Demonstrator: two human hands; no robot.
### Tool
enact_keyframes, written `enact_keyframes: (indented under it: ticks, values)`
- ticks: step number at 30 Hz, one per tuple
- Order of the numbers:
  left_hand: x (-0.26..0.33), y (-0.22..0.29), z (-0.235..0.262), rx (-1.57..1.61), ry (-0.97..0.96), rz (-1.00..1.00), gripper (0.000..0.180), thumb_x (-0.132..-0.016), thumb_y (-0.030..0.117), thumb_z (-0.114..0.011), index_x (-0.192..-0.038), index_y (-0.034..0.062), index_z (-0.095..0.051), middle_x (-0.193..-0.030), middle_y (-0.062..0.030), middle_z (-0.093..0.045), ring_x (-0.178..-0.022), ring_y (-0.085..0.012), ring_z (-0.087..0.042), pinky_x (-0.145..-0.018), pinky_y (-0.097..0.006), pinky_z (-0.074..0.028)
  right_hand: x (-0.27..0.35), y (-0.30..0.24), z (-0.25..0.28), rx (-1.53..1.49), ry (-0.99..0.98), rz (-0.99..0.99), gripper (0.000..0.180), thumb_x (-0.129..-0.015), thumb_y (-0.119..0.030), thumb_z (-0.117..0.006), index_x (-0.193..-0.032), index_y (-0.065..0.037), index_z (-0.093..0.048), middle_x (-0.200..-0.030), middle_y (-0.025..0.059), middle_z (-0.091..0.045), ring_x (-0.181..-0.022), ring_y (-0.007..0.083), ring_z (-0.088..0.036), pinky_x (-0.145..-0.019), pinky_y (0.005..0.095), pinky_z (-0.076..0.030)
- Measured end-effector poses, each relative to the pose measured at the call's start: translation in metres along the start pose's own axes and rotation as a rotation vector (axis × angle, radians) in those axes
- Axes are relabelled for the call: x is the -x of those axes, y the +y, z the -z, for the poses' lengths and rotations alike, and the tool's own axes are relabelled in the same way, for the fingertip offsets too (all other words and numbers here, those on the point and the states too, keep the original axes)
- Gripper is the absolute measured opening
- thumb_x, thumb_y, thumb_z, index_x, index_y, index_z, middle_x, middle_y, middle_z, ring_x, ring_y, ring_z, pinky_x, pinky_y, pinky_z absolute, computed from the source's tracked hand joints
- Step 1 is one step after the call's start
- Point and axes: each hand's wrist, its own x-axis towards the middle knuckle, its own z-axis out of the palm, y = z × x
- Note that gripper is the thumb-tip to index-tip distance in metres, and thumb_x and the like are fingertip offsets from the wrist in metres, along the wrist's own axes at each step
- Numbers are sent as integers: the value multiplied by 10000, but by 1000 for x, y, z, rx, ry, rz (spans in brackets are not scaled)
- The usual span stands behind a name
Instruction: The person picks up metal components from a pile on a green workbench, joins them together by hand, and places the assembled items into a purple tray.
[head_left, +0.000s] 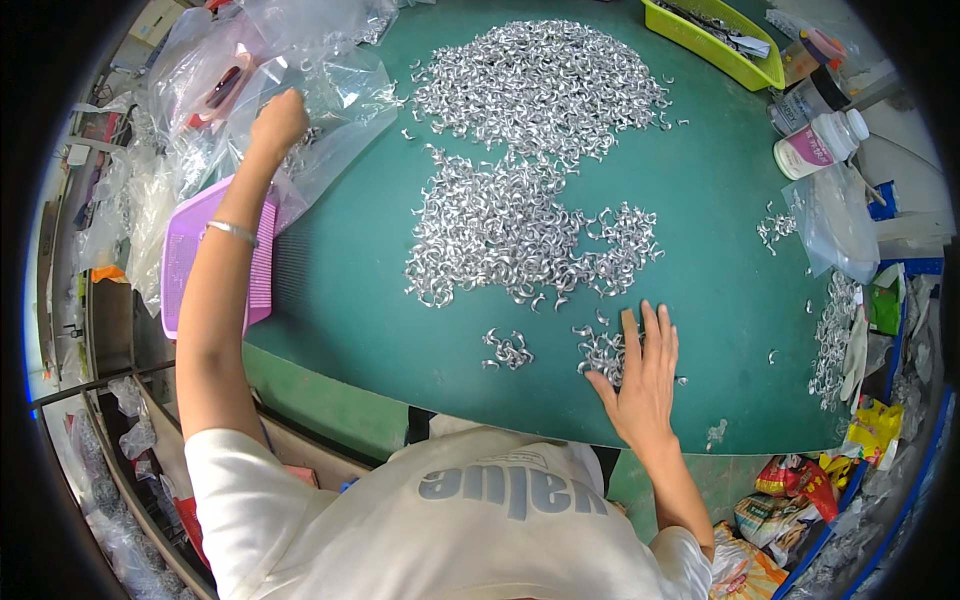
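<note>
A large heap of small shiny curved metal clips (530, 160) covers the middle of the green table (340, 290). My right hand (640, 375) lies flat, fingers spread, on a small cluster of clips (600, 350) near the front edge. Another little cluster (508, 350) sits to its left. My left hand (278, 120) reaches far to the left, fingers curled against a clear plastic bag (340, 110) holding some clips; I cannot tell whether it grips the bag. A thin bracelet rings that wrist.
A purple basket tray (185, 250) sits at the table's left edge under my left arm. A yellow-green bin (715, 45) and white bottles (820, 145) stand at the back right. Another clear bag (835, 225) and loose clips (830, 340) lie right.
</note>
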Motion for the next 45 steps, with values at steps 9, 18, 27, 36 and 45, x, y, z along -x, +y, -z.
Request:
enact_keyframes:
  ticks: [9, 18, 27, 36, 45]
  values:
    - [163, 161, 36, 699, 65, -648, 545, -738, 306, -660, -1197, 72, -480, -1265, -183, -421, -1181, -363, -388, -978, -442, -329, -40, 18, -10, -272, 261, 45, 284, -758, -33, -598, -1031, 3, -526, -1135, 182, -442, -1087, 355, -422, -904, 396, -360]
    - [217, 167, 26, 508, -50, -756, 571, -707, 216, -670, -1232, 158, -452, -1305, -103, -348, -1225, -410, -274, -984, -517, -284, -41, -20, 7, -111, 166, 146, 370, -727, -121, -646, -1077, -59, -542, -1121, 115, -497, -1069, 313, -433, -903, 420, -316]
    - [259, 138, 33, 603, -119, -965, 369, -693, 22, -595, -1059, 68, -577, -1224, -133, -421, -1190, -387, -330, -941, -458, -356, -24, -3, 5, -219, 42, 155, 282, -686, -86, -662, -964, -78, -611, -1134, 95, -510, -1155, 333, -398, -979, 469, -249]
    - [251, 143, 20, 526, -143, -922, 492, -688, 230, -676, -1142, 129, -516, -1297, -105, -369, -1254, -363, -250, -980, -567, -242, -66, -33, -17, -57, -40, 323, 345, -721, -153, -653, -1042, -79, -547, -1189, 90, -460, -1193, 287, -363, -975, 472, -270]
    - [268, 110, 13, 818, -168, -886, 445, -651, 50, -613, -1089, 97, -546, -1297, -127, -369, -1248, -370, -266, -984, -568, -245, -44, -21, 11, -94, -1, 152, 318, -685, -32, -629, -994, -83, -578, -1151, 103, -468, -1159, 331, -376, -957, 435, -290]
